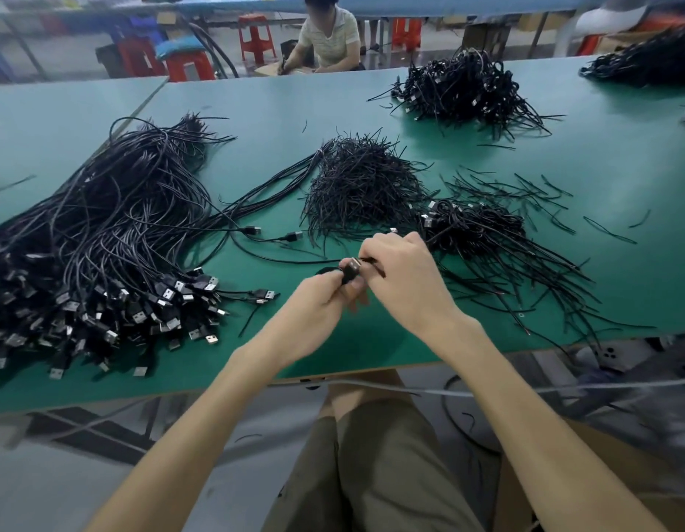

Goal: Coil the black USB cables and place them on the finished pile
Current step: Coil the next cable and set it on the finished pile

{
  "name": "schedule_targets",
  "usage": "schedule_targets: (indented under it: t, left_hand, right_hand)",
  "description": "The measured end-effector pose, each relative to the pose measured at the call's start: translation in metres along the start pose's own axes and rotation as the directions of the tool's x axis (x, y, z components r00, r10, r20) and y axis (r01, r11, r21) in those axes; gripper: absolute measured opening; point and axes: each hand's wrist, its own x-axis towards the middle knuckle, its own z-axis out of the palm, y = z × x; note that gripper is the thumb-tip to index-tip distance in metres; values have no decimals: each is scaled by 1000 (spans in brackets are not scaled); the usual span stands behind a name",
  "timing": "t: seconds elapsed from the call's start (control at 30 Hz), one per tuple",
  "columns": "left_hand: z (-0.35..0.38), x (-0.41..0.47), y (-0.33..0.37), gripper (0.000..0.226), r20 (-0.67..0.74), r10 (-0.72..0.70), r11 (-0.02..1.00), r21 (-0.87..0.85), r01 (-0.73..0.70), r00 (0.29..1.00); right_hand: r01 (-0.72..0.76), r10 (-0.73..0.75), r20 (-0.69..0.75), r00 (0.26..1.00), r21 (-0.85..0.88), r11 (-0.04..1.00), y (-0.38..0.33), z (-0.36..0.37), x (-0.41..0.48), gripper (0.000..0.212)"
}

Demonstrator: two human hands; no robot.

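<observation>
While left hand (325, 297) grips cable coil (347, 277) at 6 o'clock of table (364, 347), right hand (402, 270) pinches thin strand (371, 261) by plug (352, 266); looks like tie-off step; next probably short carry to finished pile (475, 228) at 2 o'clock, keeping coil tight

Bare green tabletop (279, 109) is left open behind the central heap of short black wire ties (364, 186). Left of that heap, passage is blocked by a large bundle of loose black USB cables (102, 240); right of it, by a pile of coiled black cables (479, 232).
</observation>
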Motion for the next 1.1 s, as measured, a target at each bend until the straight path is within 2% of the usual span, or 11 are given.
schedule_targets:
  t: [0.1, 0.2, 0.27, 0.33, 0.5, 0.57, 0.67, 0.77, 0.9, 1.0, 1.1]
  left_hand:
    - [-1, 6, 0, 26, -62, 27, 965, -259, -42, 998]
    - [-2, 7, -3, 39, -102, -35, 866, -500, -21, 994]
    - [-5, 7, -4, 47, -82, -90, 699, -715, 4, 992]
    - [-5, 9, 0, 51, -41, -124, 453, -891, 20, 991]
    - [-8, 10, 10, 41, 41, -250, 91, -994, 65, 967]
    - [-11, 8, 10, 33, 45, -265, -25, -999, 40, 963]
    - [-13, 7, 14, 37, 61, -251, -164, -986, 20, 966]
    - [-11, 7, 13, 41, 58, -220, -153, -988, 25, 974]
    - [-8, 6, 9, 39, 26, -172, 21, -999, 30, 985]
    - [-6, 2, 7, 46, 34, -89, 208, -977, 52, 995]
    - [-6, -2, 5, 40, 80, -6, 495, -866, 72, 997]
  right_hand:
    - [-61, 63, -4, 998, 191, 980, -7, 1, -7, 28]
    - [-96, 106, -14, 994, 326, 941, -17, 10, -19, 26]
    - [-121, 143, -33, 989, 376, 919, -27, 20, -24, 25]
    - [-142, 188, -74, 979, 411, 900, -32, 28, -27, 23]
    - [-238, 311, -58, 948, 518, 822, -28, 33, -30, 30]
    - [-259, 331, -43, 943, 529, 808, -28, 36, -30, 35]
    - [-322, 375, 28, 927, 574, 753, -26, 37, -31, 32]
    - [-330, 320, 127, 939, 594, 733, -26, 37, -30, 33]
    - [-259, 223, 136, 965, 609, 749, -28, 35, -23, 48]
    - [-293, 258, 149, 954, 638, 712, -25, 34, -21, 45]
    - [-312, 262, 179, 948, 680, 664, -21, 35, -22, 28]
